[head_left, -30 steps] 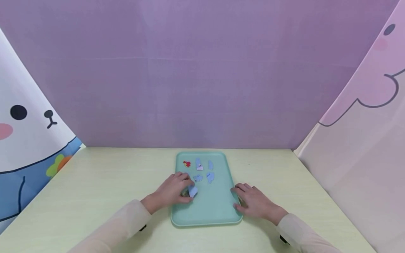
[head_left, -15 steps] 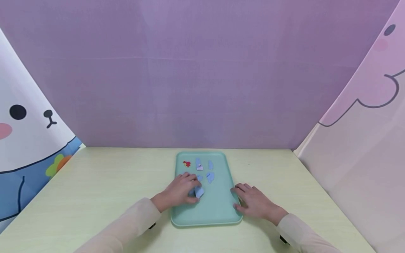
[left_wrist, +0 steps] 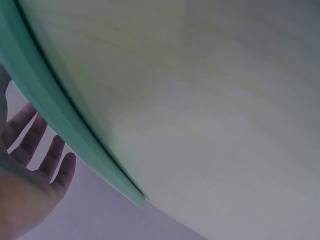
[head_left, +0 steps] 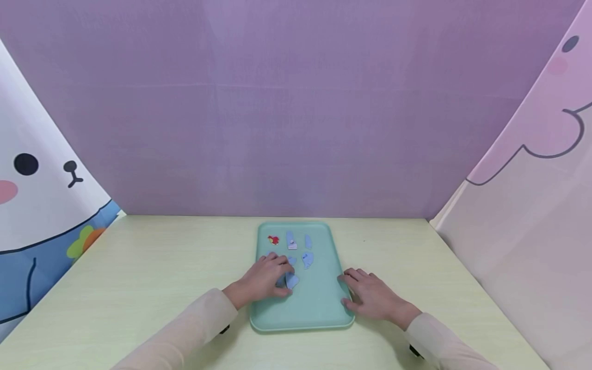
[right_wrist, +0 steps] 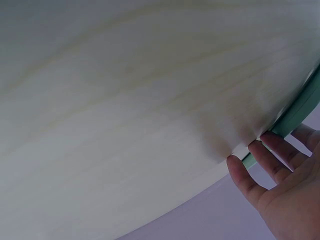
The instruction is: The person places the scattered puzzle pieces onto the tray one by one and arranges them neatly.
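Observation:
My left hand (head_left: 263, 277) is over the left half of a mint-green tray (head_left: 319, 313). Its curved fingers and thumb are around a flat light-blue puzzle-like piece (head_left: 292, 280) low over the tray; the hand hides part of the piece. In the left wrist view the fingers (left_wrist: 37, 142) reach past the tray's edge, and the piece is out of sight. My right hand (head_left: 372, 298) rests at the tray's right rim, thumb and fingertips touching it. From the right wrist, its fingers (right_wrist: 267, 162) look fairly straight against the green rim (right_wrist: 300, 107).
Farther up the tray lie a small red piece (head_left: 273, 240), a tall blue piece (head_left: 290, 240), a narrow blue piece (head_left: 308, 241) and a blue piece with dark marks (head_left: 307, 259). Another blue piece (head_left: 292, 260) is partly behind my left fingers. A purple wall (head_left: 277, 128) borders the pale table (head_left: 185, 241).
My left hand has shifted a little to the right across the tray, and the light-blue piece has moved with it. The last half second shows almost no movement. My right hand stays put.

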Action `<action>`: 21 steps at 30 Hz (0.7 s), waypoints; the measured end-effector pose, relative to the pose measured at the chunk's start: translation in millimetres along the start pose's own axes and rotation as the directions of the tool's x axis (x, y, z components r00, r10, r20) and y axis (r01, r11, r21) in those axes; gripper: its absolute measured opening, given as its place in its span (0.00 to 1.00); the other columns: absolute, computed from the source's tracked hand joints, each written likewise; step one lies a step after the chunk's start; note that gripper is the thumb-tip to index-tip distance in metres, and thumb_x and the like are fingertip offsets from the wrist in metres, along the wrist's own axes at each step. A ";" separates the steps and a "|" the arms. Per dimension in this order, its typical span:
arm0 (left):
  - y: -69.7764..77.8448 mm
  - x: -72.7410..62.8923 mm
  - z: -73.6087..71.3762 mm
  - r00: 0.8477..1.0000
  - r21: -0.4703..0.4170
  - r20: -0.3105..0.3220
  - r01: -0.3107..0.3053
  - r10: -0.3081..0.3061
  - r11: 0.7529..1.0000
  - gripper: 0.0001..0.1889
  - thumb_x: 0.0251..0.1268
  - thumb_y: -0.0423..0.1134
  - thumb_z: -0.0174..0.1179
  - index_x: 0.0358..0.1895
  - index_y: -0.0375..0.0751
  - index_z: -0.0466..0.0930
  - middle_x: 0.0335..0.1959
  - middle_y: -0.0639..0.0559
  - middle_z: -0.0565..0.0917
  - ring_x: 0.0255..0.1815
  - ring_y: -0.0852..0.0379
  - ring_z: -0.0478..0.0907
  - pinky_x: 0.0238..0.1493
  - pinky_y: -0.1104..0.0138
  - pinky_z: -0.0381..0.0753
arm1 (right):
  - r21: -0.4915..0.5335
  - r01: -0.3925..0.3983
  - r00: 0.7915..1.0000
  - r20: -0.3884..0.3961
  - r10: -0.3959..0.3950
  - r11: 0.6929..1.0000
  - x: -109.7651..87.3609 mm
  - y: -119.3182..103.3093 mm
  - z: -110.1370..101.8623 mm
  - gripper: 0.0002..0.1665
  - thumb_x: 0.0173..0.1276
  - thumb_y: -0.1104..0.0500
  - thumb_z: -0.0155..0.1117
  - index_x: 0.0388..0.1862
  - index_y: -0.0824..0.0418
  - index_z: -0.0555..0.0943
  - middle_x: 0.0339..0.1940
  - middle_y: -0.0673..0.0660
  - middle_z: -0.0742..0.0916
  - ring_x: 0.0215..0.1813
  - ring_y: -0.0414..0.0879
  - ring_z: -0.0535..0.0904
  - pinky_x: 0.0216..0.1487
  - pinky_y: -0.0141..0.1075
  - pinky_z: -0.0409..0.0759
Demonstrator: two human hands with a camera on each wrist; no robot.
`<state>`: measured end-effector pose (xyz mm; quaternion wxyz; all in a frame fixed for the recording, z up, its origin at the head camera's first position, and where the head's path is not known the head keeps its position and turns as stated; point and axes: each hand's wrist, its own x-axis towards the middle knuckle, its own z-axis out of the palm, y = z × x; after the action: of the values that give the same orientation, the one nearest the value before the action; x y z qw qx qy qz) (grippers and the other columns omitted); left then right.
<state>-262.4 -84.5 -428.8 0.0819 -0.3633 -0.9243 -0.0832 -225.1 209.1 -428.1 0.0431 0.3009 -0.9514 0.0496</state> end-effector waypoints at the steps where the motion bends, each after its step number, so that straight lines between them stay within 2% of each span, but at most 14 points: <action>1: -0.1 0.0 0.4 1.000 -0.002 0.001 0.002 -0.002 1.000 0.22 0.49 0.56 0.64 0.45 0.49 0.80 0.47 0.55 0.78 0.47 0.53 0.70 0.45 0.59 0.72 | 0.000 -0.003 1.000 0.002 0.003 1.000 0.0 0.4 0.3 0.30 0.62 0.45 0.57 0.58 0.60 0.72 0.56 0.56 0.76 0.58 0.52 0.71 0.50 0.51 0.73; 21: -3.0 -1.0 4.7 1.000 -0.041 -0.001 0.005 -0.005 0.999 0.23 0.50 0.56 0.63 0.47 0.47 0.79 0.49 0.52 0.78 0.47 0.52 0.70 0.47 0.58 0.72 | 0.001 -0.011 1.000 0.005 0.011 1.000 1.3 2.0 2.9 0.30 0.62 0.45 0.57 0.59 0.59 0.71 0.56 0.56 0.76 0.58 0.52 0.70 0.51 0.53 0.73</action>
<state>-264.2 -86.4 -433.8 0.0746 -0.3627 -0.9232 -0.1026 -227.4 209.6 -431.0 0.0404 0.2957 -0.9531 0.0498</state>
